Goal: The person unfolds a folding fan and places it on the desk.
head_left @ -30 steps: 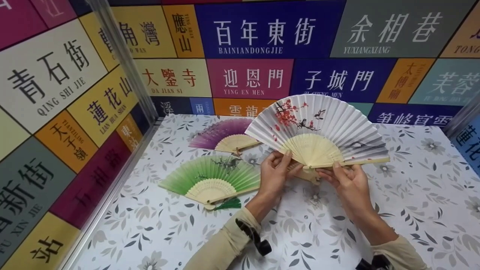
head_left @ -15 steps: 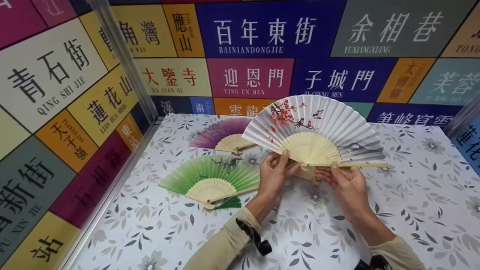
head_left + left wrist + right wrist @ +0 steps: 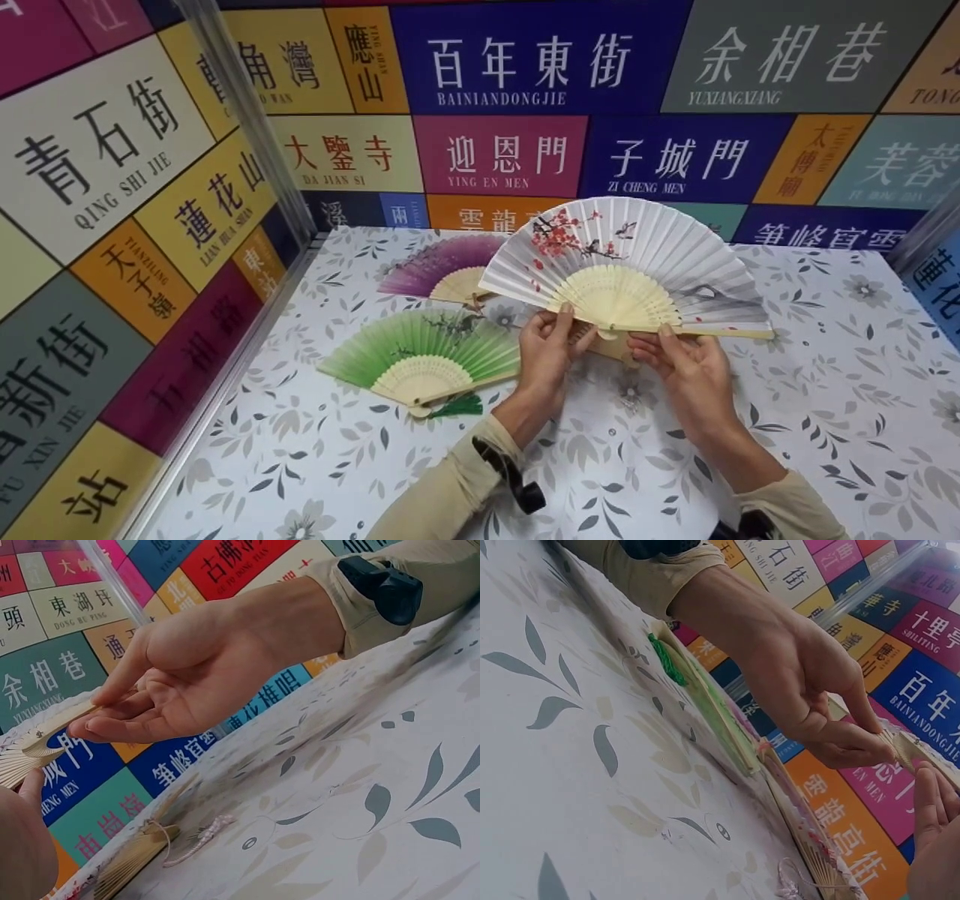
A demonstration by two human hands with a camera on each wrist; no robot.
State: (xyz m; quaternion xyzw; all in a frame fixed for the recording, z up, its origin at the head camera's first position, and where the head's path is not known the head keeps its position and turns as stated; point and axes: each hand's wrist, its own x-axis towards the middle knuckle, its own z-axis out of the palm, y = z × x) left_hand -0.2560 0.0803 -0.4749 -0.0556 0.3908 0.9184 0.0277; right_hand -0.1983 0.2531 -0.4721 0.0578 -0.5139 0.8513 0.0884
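A white folding fan (image 3: 645, 240) with red blossoms and small birds is spread wide above the table in the head view. My left hand (image 3: 547, 349) pinches the slats at its lower left, thumb in front. With thumb and fingers my right hand (image 3: 694, 367) grips the outer guard stick right of the pivot. Behind my hands lies another fan (image 3: 615, 349), mostly hidden by the white one. Its pale pink tassel (image 3: 202, 836) shows in the left wrist view. Left of my left hand rests a spread green fan (image 3: 427, 356) with a dark green tassel (image 3: 454, 406).
A spread purple fan (image 3: 439, 270) lies behind the green one, its right part hidden. The table (image 3: 300, 465) wears a white cloth with grey leaves and flowers. Coloured panels with lettering (image 3: 499, 154) stand along the back and left side.
The white fan has shifted slightly left and its upper edge has sunk a little. Both hands move with it, keeping hold. The green and purple fans stay in place.
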